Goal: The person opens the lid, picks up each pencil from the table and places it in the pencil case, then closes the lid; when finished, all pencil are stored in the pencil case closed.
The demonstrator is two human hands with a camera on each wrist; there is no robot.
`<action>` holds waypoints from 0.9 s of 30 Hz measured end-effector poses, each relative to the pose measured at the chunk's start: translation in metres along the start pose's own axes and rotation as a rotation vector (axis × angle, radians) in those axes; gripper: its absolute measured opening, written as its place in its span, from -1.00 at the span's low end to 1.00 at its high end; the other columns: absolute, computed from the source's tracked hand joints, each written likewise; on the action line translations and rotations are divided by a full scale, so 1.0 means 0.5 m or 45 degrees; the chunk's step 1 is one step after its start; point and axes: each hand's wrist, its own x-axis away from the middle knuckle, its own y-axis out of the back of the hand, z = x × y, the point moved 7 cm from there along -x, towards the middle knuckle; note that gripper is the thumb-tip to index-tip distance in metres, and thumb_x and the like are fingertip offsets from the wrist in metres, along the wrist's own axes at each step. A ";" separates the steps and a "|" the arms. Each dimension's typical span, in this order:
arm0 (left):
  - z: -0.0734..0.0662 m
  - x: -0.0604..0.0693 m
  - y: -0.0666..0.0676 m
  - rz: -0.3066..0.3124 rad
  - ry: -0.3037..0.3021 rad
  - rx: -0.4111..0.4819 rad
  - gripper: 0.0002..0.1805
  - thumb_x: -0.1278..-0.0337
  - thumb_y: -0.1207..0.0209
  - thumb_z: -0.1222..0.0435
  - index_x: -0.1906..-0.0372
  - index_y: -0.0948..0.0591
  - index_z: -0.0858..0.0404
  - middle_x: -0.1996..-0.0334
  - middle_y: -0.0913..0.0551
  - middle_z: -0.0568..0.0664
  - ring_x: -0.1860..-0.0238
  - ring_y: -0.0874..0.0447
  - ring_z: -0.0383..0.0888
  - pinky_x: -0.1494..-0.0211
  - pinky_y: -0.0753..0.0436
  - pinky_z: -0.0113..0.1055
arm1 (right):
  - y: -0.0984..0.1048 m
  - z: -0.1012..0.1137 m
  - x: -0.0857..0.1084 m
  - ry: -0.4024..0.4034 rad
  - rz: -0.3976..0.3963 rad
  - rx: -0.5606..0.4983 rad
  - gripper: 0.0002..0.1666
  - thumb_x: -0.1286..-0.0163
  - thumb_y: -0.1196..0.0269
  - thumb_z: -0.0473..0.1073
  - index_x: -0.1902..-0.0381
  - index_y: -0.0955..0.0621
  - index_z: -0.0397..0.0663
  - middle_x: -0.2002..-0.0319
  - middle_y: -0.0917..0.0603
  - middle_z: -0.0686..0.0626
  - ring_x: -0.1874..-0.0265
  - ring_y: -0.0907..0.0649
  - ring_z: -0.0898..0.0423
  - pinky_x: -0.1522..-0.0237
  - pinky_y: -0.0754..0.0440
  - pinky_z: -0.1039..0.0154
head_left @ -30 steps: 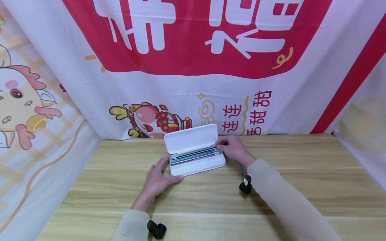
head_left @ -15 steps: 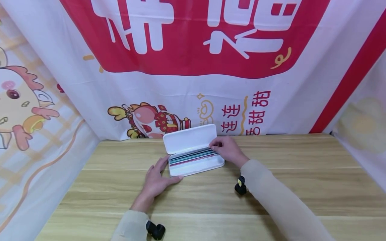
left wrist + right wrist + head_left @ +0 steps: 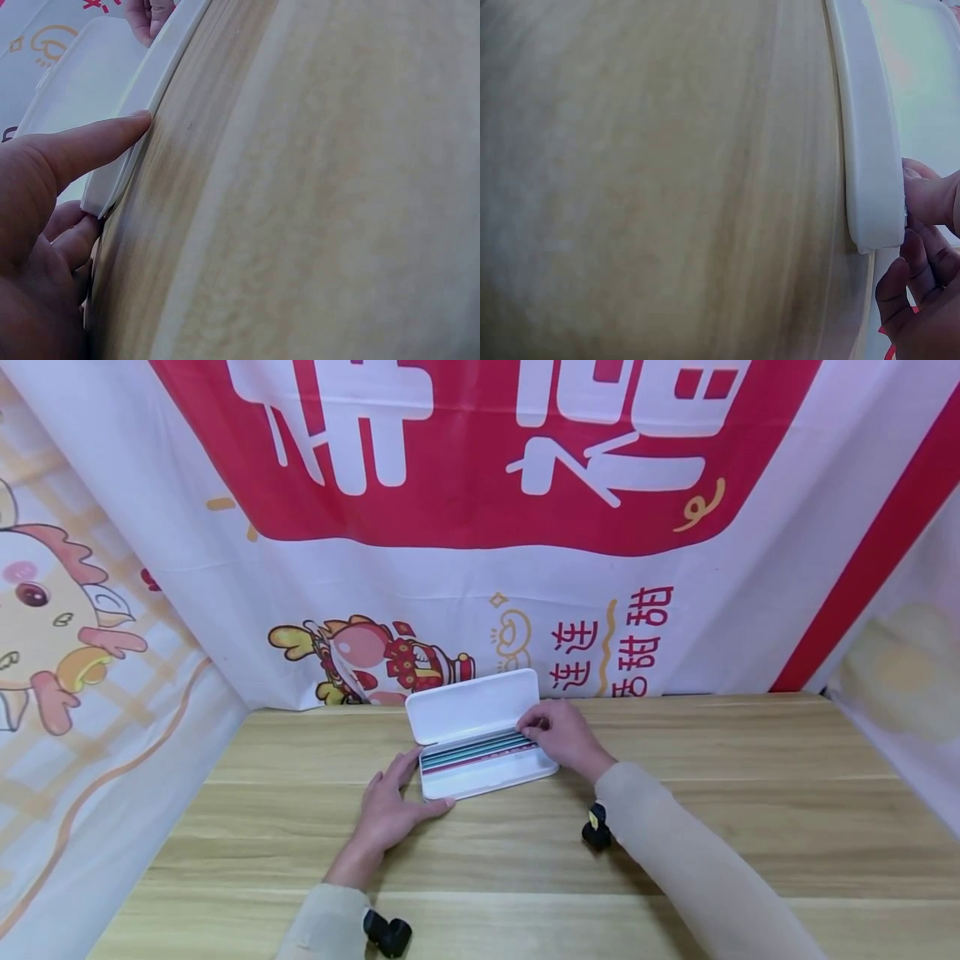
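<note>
A white pencil case [image 3: 498,774] lies on the table with its lid [image 3: 472,706] raised at the back. Several pencils [image 3: 468,752], dark, teal and one reddish, lie lengthwise in its rear half. My left hand [image 3: 390,810] holds the case's left end, its thumb along the front wall and its fingers at the end. At the right end, my right hand [image 3: 566,735] reaches over the case and pinches a pencil's end, mostly hidden by the fingers. In the right wrist view, a small dark bit shows at the thumb of that hand [image 3: 934,232], beside the case wall [image 3: 870,142].
The wood-grain table [image 3: 480,868] extends in front and to both sides. A white and red printed cloth [image 3: 465,510] hangs right behind the raised lid. A black wrist camera [image 3: 387,933] sits at the left sleeve, another camera [image 3: 597,828] at the right.
My right hand has moved slightly left along the pencils, from the case's right end inward. My left hand keeps its place on the case.
</note>
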 end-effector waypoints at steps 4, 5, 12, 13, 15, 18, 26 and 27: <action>0.001 -0.001 -0.001 0.003 0.000 -0.002 0.12 -0.06 -0.61 -0.05 -0.70 -0.27 -0.09 -0.69 -0.30 0.08 -0.79 0.12 0.22 -0.85 0.30 0.17 | 0.002 0.003 0.004 -0.006 -0.012 0.003 -0.84 -0.47 -0.38 -0.33 0.11 -0.84 -0.02 0.11 -0.78 -0.05 0.08 -0.67 0.01 -0.09 -0.68 0.06; 0.001 -0.001 -0.001 0.003 0.000 -0.004 0.12 -0.06 -0.61 -0.05 -0.70 -0.27 -0.08 -0.69 -0.30 0.09 -0.79 0.12 0.22 -0.85 0.29 0.17 | 0.003 0.004 0.005 -0.005 -0.014 0.002 -0.84 -0.47 -0.38 -0.33 0.11 -0.84 -0.03 0.11 -0.78 -0.06 0.07 -0.67 0.01 -0.09 -0.68 0.05; 0.001 0.001 0.000 0.007 -0.003 -0.010 0.14 -0.05 -0.61 -0.07 -0.70 -0.26 -0.06 -0.68 -0.30 0.11 -0.79 0.12 0.24 -0.84 0.28 0.19 | 0.003 -0.001 0.004 -0.029 -0.021 0.017 -0.86 -0.45 -0.40 -0.30 0.12 -0.84 0.02 0.13 -0.75 -0.03 0.10 -0.64 0.03 -0.04 -0.62 0.12; 0.002 0.002 0.000 0.006 -0.001 -0.011 0.14 -0.05 -0.61 -0.07 -0.70 -0.26 -0.06 -0.68 -0.30 0.11 -0.79 0.11 0.24 -0.84 0.28 0.19 | 0.003 -0.002 0.004 -0.033 -0.021 0.017 -0.86 -0.45 -0.41 -0.29 0.13 -0.84 0.02 0.13 -0.74 -0.03 0.10 -0.64 0.03 -0.03 -0.62 0.13; 0.001 0.001 -0.001 0.005 0.002 -0.012 0.14 -0.05 -0.61 -0.06 -0.70 -0.26 -0.06 -0.68 -0.30 0.11 -0.79 0.11 0.24 -0.84 0.28 0.20 | 0.004 -0.003 0.004 -0.033 -0.020 0.015 -0.86 -0.45 -0.40 -0.29 0.13 -0.84 0.02 0.13 -0.74 -0.03 0.11 -0.64 0.03 -0.01 -0.62 0.14; 0.002 0.001 -0.001 0.003 0.007 -0.010 0.14 -0.05 -0.61 -0.06 -0.70 -0.26 -0.06 -0.68 -0.30 0.10 -0.79 0.11 0.23 -0.85 0.29 0.19 | 0.007 -0.002 0.006 -0.034 -0.015 0.001 -0.87 -0.47 -0.39 -0.28 0.12 -0.84 0.01 0.12 -0.75 -0.04 0.11 -0.64 0.03 0.01 -0.62 0.16; 0.004 -0.001 -0.001 0.005 0.015 -0.013 0.13 -0.06 -0.60 -0.06 -0.71 -0.25 -0.07 -0.69 -0.29 0.10 -0.79 0.12 0.23 -0.85 0.29 0.18 | 0.061 0.012 0.034 -0.049 -0.055 -0.089 -0.83 -0.55 -0.34 -0.19 0.00 -0.82 0.04 0.02 -0.78 -0.05 0.05 -0.65 -0.01 0.01 -0.66 0.15; 0.004 -0.002 -0.001 0.007 0.019 -0.013 0.13 -0.07 -0.60 -0.06 -0.71 -0.24 -0.08 -0.69 -0.28 0.09 -0.79 0.13 0.22 -0.85 0.30 0.18 | 0.074 0.014 0.041 -0.064 -0.060 -0.102 -0.81 -0.56 -0.34 -0.16 -0.04 -0.81 0.04 0.00 -0.78 -0.05 0.03 -0.65 -0.01 0.00 -0.66 0.15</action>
